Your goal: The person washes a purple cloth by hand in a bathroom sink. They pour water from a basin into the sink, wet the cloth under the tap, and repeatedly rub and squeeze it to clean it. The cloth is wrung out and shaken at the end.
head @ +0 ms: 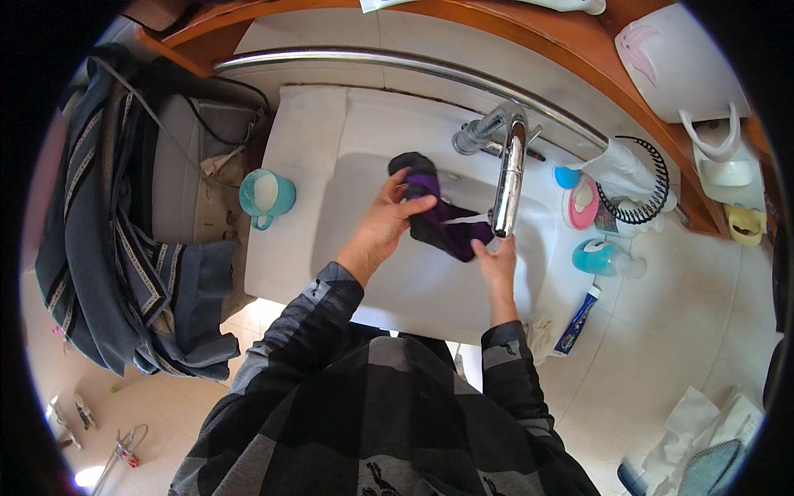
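Observation:
A dark cloth item with a purple inside (428, 214), perhaps a sock or a shoe insert, is stretched between my hands over the white sink (397, 291). My left hand (388, 217) grips its left part, thumb on top. My right hand (497, 263) holds its right end, partly hidden below the spout. From the chrome faucet (512, 173) a stream of water runs onto the purple part. The fingers under the cloth are hidden.
A turquoise mug (267, 193) with white contents stands on the left counter. Right of the basin are a pink dish (582, 203), a blue soap bottle (598, 257) and a toothpaste tube (578, 321). A metal rail (384, 56) crosses behind the faucet; towels (124, 235) hang left.

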`<state>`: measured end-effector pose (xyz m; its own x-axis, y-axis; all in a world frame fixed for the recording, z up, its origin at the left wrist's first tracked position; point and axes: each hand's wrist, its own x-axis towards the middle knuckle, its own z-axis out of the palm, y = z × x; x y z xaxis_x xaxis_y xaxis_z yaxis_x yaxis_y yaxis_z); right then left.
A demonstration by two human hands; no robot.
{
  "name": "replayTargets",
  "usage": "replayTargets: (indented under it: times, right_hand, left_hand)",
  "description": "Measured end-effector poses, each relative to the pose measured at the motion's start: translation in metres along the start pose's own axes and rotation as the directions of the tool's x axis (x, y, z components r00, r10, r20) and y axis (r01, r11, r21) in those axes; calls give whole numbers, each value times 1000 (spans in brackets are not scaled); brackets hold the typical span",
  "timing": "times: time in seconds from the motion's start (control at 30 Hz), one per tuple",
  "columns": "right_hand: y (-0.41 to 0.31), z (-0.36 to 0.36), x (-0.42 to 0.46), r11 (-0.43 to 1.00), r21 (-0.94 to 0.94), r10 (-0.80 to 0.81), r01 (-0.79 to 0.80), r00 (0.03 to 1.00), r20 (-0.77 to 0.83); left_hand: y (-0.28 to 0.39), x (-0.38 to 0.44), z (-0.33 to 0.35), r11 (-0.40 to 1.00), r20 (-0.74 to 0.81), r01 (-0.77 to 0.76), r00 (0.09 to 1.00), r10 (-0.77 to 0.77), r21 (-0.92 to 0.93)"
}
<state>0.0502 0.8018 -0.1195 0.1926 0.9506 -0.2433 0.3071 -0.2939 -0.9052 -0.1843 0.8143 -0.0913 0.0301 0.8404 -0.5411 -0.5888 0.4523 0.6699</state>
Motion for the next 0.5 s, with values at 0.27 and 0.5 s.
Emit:
replayTargets:
  times: [0.27,0.5]
  right_hand:
    - [-6,27,18,957,-163,-123,239,845,521]
    - [-10,-7,16,969,161,173,-187,980,98]
  left_hand:
    - [24,-12,21,989,180,-54,983,29,137]
    - [53,-1,-38,955,56,-193,981,185,227]
